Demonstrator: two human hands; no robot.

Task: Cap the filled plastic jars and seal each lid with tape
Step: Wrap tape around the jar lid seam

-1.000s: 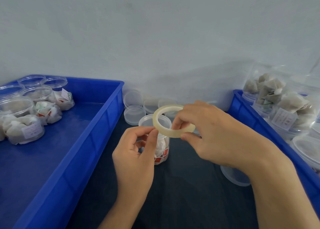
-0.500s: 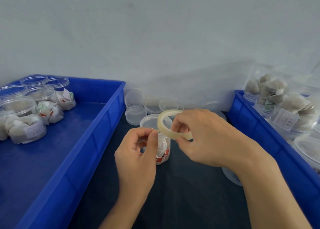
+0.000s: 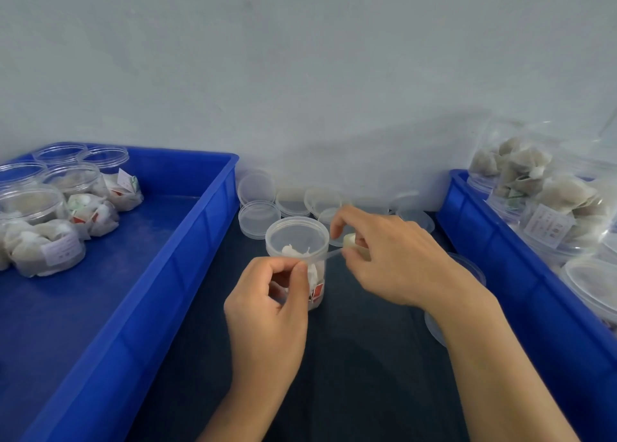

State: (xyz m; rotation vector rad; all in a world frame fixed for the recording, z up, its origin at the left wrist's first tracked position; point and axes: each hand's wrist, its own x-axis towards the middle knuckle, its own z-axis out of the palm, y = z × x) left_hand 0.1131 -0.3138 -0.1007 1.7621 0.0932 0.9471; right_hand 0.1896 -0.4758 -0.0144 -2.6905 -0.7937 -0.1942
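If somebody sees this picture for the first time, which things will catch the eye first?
Two bare hands meet over a capped clear jar at centre: the left hand grips its side, the right hand holds a tape roll at the lid's edge. A blue tray with filled jars lies left, loose lids behind.
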